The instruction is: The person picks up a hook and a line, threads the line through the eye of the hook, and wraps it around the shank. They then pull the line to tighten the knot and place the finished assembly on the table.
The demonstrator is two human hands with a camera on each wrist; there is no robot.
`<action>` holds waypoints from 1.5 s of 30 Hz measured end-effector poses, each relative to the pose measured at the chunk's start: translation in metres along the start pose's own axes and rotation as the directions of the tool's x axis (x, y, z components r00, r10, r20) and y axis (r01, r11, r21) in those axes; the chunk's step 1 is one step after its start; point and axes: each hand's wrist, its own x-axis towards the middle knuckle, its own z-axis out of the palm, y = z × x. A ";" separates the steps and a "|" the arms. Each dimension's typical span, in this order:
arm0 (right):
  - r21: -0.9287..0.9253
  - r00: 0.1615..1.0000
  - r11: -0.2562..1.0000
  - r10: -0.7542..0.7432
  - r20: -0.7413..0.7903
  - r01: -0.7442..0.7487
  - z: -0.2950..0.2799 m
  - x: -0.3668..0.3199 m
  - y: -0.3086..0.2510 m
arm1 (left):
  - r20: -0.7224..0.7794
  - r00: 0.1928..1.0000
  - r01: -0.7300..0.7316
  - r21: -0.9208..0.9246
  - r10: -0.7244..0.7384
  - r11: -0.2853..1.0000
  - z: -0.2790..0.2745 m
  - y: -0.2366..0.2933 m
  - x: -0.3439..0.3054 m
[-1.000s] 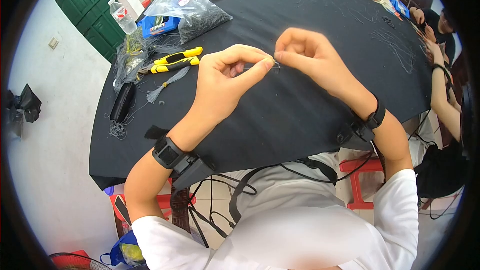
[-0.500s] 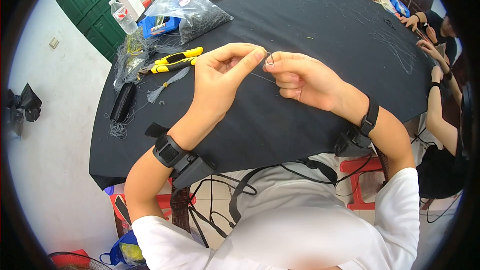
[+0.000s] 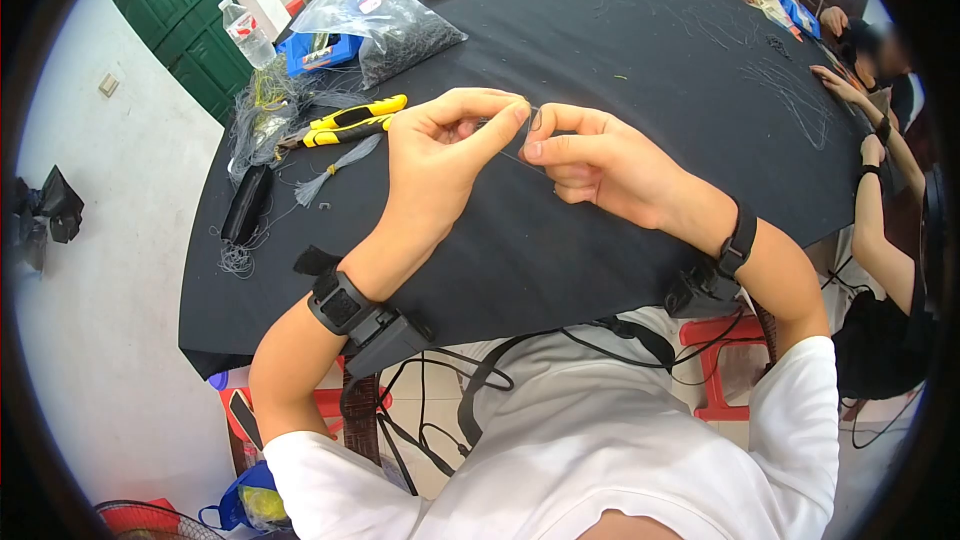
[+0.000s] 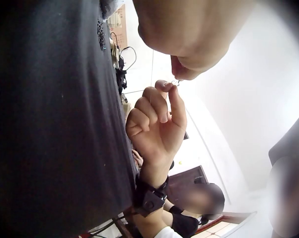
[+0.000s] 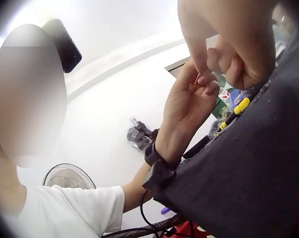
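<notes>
Both hands meet over the near half of the black-covered table. My left hand pinches a small dark fish hook between thumb and forefinger. From the other side my right hand holds the hook's curved end at its thumb and forefinger, the other fingers curled in. A thin line runs from beneath the left fingers towards the right hand. In the left wrist view, the tiny hook shows between the two sets of fingertips; fingers hide much of it.
Yellow-black pliers lie left of the hands, beside a tied bundle of grey line and a black object. Behind stand a clear bag of dark bits, a blue box and a bottle. Another person's arms rest at the right edge.
My right hand has come down and left, turning so its curled fingers show. The left hand has shifted slightly left, keeping its pinch. The other person's arms moved at the far right.
</notes>
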 end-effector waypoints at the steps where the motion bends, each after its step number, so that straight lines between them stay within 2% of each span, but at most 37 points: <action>1: -0.012 1.000 1.000 0.008 -0.002 -0.008 0.000 0.000 0.000 | -0.006 1.000 -0.005 0.009 0.005 1.000 0.000 -0.001 0.000; 8: -0.059 0.999 0.998 0.003 0.034 -0.001 -0.004 0.004 0.008 | -0.039 0.999 0.027 0.044 -0.025 0.999 -0.001 0.000 0.000; 14: -0.021 0.999 0.999 0.032 -0.029 -0.032 -0.004 0.003 0.010 | -0.067 0.997 0.029 0.028 -0.027 0.999 0.000 0.004 0.001; 17: 0.071 0.991 0.996 0.059 -0.121 -0.051 -0.001 -0.001 0.005 | -0.090 0.996 0.024 0.035 -0.021 0.999 -0.004 0.006 0.004; 20: 0.016 0.965 0.997 -0.074 -0.252 0.080 -0.002 -0.001 0.001 | -0.096 0.995 0.011 0.063 -0.005 0.998 -0.008 0.007 0.005; 21: -0.115 0.946 0.986 -0.148 -0.287 0.119 -0.004 0.000 0.000 | -0.095 0.995 0.006 0.071 0.001 0.997 -0.008 0.008 0.006; 24: -0.460 0.864 0.796 -0.491 -0.113 0.393 -0.004 0.005 0.005 | 0.007 1.000 -0.013 0.152 0.012 0.988 -0.010 0.009 0.005; 28: -0.748 0.820 0.538 -0.572 0.015 0.389 -0.001 0.003 0.002 | 0.041 0.989 -0.148 0.203 0.143 0.968 -0.004 0.010 0.006; 32: -0.786 0.722 0.402 -0.687 0.079 0.469 0.000 0.004 0.002 | 0.089 0.984 -0.177 0.343 0.156 0.922 -0.006 0.013 0.004; 35: -0.861 0.631 0.149 -0.741 0.228 0.486 0.003 0.000 -0.003 | 0.116 0.972 -0.235 0.432 0.205 0.871 -0.007 0.014 0.004; 38: -0.871 0.641 0.116 -0.724 0.254 0.476 0.008 -0.004 -0.006 | 0.128 0.950 -0.310 0.493 0.285 0.813 -0.003 0.017 0.002; 41: -0.858 0.656 0.161 -0.716 0.238 0.487 0.010 -0.005 -0.006 | 0.189 0.910 -0.407 0.566 0.368 0.717 -0.002 0.018 0.004; 45: -0.871 0.660 0.129 -0.707 0.254 0.474 0.010 -0.006 -0.007 | 0.214 0.887 -0.450 0.603 0.409 0.659 -0.001 0.017 0.005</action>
